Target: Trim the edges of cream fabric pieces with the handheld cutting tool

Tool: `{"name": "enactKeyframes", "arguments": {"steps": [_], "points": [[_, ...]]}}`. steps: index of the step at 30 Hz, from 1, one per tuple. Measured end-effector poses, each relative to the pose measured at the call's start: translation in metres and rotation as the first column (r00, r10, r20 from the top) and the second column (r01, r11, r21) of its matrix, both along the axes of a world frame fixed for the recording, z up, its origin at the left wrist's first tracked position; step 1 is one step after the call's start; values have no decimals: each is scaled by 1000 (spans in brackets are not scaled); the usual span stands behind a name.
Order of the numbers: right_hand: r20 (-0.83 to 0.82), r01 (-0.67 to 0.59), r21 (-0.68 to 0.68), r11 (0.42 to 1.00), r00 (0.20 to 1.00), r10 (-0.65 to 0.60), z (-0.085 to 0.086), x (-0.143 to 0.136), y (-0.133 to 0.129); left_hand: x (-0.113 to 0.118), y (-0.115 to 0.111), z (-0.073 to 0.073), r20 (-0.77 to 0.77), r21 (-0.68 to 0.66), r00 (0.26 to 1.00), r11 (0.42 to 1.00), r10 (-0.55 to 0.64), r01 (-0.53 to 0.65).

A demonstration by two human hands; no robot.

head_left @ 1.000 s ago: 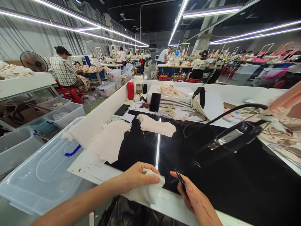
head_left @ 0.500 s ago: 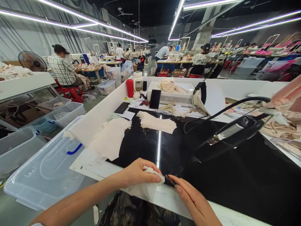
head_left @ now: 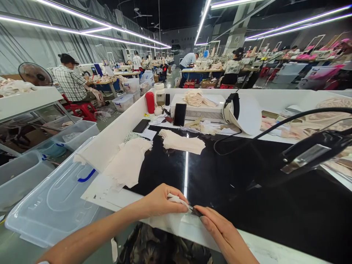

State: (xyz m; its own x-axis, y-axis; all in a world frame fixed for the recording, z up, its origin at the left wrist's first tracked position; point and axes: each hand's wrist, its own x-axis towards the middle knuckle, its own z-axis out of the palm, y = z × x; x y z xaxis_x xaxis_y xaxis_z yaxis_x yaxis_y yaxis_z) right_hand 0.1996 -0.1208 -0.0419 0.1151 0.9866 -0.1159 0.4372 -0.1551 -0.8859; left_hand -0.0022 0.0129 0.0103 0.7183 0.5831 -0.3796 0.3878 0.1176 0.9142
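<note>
Currently pinching white cloth (head_left: 177, 199) tightly in the left hand (head_left: 163, 201) just above the near edge of the table (head_left: 264, 212), and gripping a dark cutting tool (head_left: 196, 211) in the right hand (head_left: 220, 227), pointing its tip at the cloth's right end. Also seeing a wide cream fabric pile (head_left: 129, 161) lying by the table's left edge, a narrower fabric stack (head_left: 183, 142) lying right of it, and a red spool (head_left: 150, 102) standing near the far left corner.
</note>
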Motion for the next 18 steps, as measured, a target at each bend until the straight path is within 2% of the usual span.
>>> {"name": "enactKeyframes", "arguments": {"steps": [6,11,18], "points": [[-10,-14,17,1000,1000,15,2,-1,3,-1,1,-6,-17,87,1000,996,-3,5],[-6,27,47,999,1000,-27,-2,-2,5,-1,0,-6,-34,98,999,995,0,4],[-10,5,33,999,1000,-5,-5,-1,7,1,-2,-5,-53,113,998,993,24,-18]]}}
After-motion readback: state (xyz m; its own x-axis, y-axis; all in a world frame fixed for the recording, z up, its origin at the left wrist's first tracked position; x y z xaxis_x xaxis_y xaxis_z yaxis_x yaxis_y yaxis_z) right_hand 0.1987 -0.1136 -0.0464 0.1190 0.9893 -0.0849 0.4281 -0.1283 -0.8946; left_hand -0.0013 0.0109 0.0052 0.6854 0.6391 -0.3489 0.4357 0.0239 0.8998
